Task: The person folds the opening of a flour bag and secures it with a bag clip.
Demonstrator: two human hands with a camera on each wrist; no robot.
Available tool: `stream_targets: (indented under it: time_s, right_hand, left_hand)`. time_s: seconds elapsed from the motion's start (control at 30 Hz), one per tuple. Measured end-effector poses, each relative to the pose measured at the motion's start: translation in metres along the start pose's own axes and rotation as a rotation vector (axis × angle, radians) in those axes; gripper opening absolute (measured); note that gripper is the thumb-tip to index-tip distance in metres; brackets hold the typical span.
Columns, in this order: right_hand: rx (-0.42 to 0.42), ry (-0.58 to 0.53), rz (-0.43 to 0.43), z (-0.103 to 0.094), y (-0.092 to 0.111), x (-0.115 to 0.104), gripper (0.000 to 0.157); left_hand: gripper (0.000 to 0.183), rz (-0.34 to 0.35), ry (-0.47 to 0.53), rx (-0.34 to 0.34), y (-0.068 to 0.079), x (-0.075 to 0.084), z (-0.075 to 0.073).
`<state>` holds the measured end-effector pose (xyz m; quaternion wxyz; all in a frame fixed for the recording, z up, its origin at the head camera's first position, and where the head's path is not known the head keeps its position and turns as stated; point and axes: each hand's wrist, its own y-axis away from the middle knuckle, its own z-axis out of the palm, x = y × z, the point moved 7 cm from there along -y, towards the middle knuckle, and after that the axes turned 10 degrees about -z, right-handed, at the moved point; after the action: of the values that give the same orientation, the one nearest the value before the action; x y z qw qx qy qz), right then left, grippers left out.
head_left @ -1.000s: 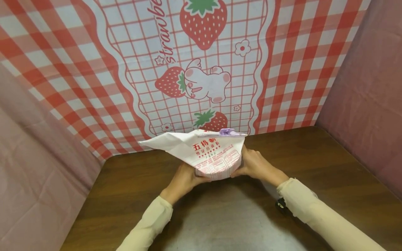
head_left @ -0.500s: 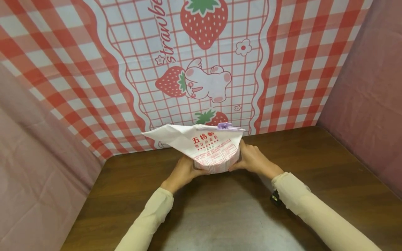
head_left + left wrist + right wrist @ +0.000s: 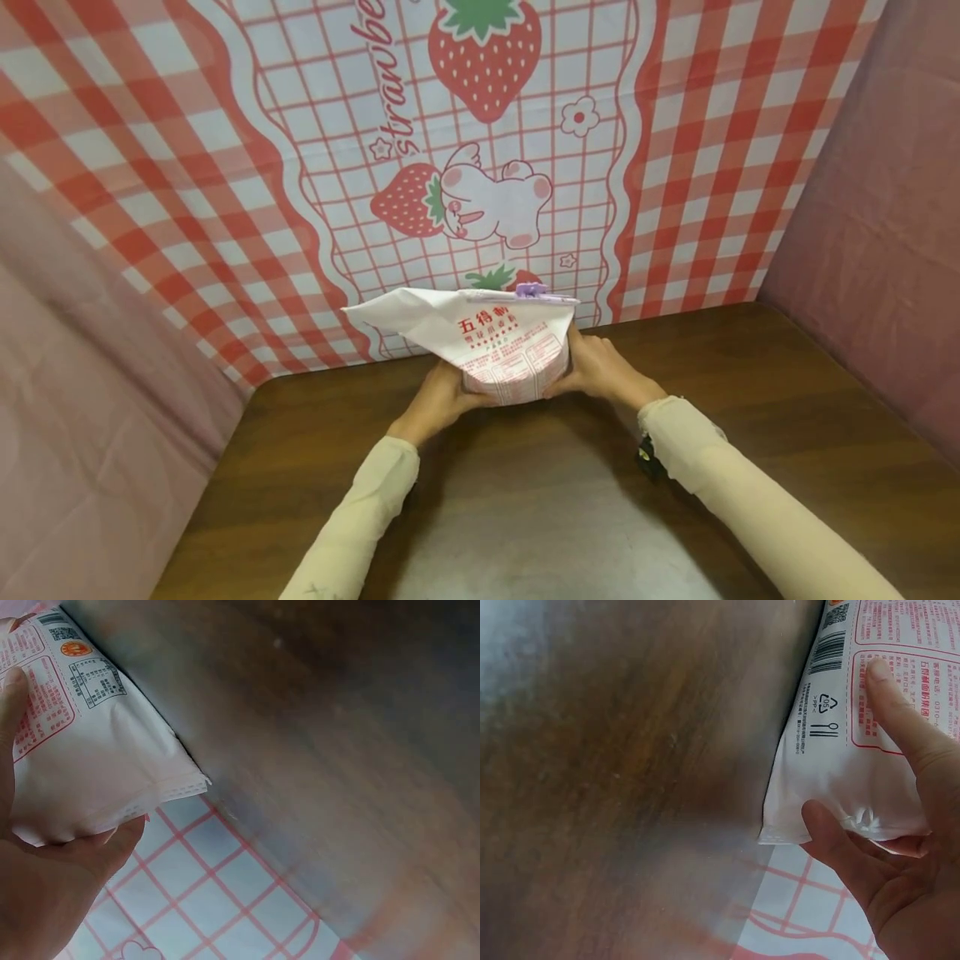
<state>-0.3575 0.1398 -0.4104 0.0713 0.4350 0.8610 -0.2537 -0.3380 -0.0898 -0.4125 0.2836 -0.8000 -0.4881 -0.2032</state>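
A white flour bag with red print stands near the back of the table, its flat top leaning out to the left in a pointed corner. Along the top edge sits a purple sealing clip. My left hand grips the bag's left side, thumb across the front. On the other side, my right hand holds it the same way. In the left wrist view, fingers wrap the printed flour bag close to its sealed bottom seam. The right wrist view shows a barcode on the bag, with fingers spread over it.
Behind the bag rises a red-and-white checked strawberry cloth. Pink curtains close in both sides. The brown wooden table reaches toward me, and a dark band with a small device hangs under the right sleeve.
Both hands have pushed the flour bag farther back toward the cloth and slightly left. The grip on it looks the same.
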Motion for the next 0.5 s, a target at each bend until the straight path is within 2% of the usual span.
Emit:
stream_targets:
  time_s: [0.13, 0.2, 0.33, 0.4, 0.5]
  right_hand:
    - [-0.003, -0.01, 0.01, 0.002, -0.002, 0.003, 0.128]
    - [-0.007, -0.018, 0.007, 0.0, -0.002, 0.004, 0.126]
    - [-0.034, -0.063, -0.019, -0.005, 0.004, 0.0, 0.107]
    - [-0.056, -0.081, -0.041, -0.008, 0.014, -0.003, 0.092]
    - [-0.075, -0.052, -0.064, -0.016, 0.042, -0.006, 0.075]
  left_hand:
    - [0.083, -0.006, 0.003, -0.01, -0.003, -0.003, 0.0]
    - [0.084, 0.017, 0.015, -0.009, -0.006, -0.001, 0.0]
    - [0.086, 0.071, -0.002, 0.026, -0.005, 0.004, -0.001]
    - [0.088, 0.083, -0.063, 0.061, 0.004, 0.007, -0.003]
    - [0.089, 0.102, -0.175, 0.116, 0.03, 0.017, -0.008]
